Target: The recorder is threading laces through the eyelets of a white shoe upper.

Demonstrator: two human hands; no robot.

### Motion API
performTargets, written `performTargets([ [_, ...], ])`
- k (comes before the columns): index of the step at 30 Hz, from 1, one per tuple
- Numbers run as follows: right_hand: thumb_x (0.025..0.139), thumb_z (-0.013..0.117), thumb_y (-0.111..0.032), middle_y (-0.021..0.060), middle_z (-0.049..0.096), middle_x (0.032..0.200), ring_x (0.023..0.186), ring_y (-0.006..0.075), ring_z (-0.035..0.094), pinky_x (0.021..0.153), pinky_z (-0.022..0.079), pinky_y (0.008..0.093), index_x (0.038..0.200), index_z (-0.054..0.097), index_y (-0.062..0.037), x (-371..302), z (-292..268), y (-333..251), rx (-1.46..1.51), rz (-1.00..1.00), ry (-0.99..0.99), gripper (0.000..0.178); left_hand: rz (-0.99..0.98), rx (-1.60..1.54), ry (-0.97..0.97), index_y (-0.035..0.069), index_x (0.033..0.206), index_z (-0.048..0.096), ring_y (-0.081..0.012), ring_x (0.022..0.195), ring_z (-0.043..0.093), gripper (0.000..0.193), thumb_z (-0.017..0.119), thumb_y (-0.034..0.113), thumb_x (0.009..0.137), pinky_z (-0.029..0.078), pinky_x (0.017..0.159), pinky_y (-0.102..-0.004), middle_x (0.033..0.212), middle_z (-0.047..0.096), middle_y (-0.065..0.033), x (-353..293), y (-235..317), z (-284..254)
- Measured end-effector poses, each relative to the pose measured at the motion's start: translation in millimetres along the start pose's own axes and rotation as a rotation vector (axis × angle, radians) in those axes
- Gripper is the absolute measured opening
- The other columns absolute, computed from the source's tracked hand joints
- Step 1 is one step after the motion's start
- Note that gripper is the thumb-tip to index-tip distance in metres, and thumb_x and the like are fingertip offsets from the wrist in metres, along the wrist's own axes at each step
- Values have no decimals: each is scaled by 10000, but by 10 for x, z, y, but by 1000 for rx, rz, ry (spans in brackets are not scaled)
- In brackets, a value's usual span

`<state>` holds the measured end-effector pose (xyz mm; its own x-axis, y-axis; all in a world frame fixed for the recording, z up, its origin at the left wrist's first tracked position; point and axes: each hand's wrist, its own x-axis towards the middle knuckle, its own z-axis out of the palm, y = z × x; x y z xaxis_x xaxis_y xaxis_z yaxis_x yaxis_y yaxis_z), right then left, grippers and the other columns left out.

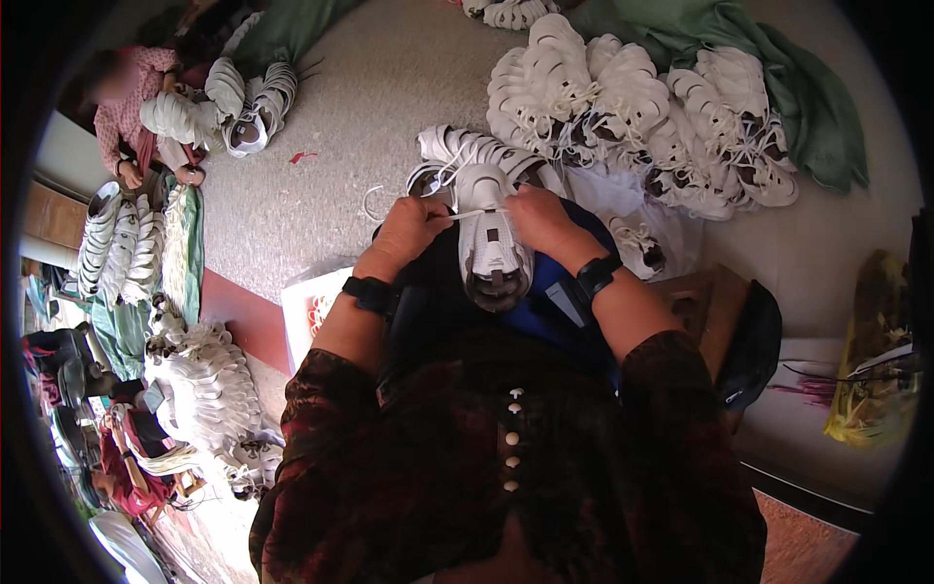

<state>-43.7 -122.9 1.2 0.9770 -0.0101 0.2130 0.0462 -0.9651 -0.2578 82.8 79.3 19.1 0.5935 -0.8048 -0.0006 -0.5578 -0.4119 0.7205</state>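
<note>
A white sneaker upper (484,244) with a dark heel opening lies on my lap, its toe pointing away from me. Across its front runs a white shoelace (469,215), stretched between my two hands. My left hand (413,228) pinches the lace at the left side of the shoe. On the other side, the closed fingers of my right hand (541,222) grip the lace close against the upper. Just beyond my hands lies a row of white uppers (477,148), nested together, with a loose lace looping out at the left.
Large bundles of white uppers (584,92) lie on the floor at the far right, beside a green cloth (812,122). At the left, a person (136,107) sits among more uppers. Stacked uppers (206,380) stand lower left. A wooden stool (705,302) is by my right side.
</note>
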Motion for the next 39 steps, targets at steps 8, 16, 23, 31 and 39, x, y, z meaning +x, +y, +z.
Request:
performTargets([
  [8,725,518,-77,206,546,686,693,385,546,627,437,452,690,535,-22,42,96,107,186,103,86,68,-130,-171,-33,10,772,651,-54,570,461,89,677,94,753,395,524,-231,606,544,24,-313,-156,-338],
  [16,681,546,-64,172,595,715,722,367,584,652,469,445,721,579,-57,-82,-78,352,-89,220,45,53,-199,-319,-69,2,789,660,-57,586,486,71,675,65,760,414,545,-224,638,581,22,-357,-334,-441],
  [23,750,521,-139,205,615,821,784,396,596,690,482,455,879,586,-34,-1492,-1769,2651,-570,875,482,179,-242,-338,-35,0,768,672,-59,562,484,57,684,50,743,408,539,-216,627,592,16,-716,-712,-1262],
  [31,736,480,-162,246,582,727,686,435,550,606,419,503,635,587,25,-2935,-3478,3134,-999,922,517,238,-454,-370,176,10,793,678,-40,454,431,57,642,52,779,322,415,-174,572,560,21,-1671,-1484,-1931],
  [39,689,531,-146,185,620,709,712,356,609,614,477,415,685,663,-41,-2942,-2795,3145,-969,931,289,169,-592,-397,293,35,718,658,-56,504,469,56,656,78,754,357,442,-213,613,570,30,-2449,-2385,-2168],
])
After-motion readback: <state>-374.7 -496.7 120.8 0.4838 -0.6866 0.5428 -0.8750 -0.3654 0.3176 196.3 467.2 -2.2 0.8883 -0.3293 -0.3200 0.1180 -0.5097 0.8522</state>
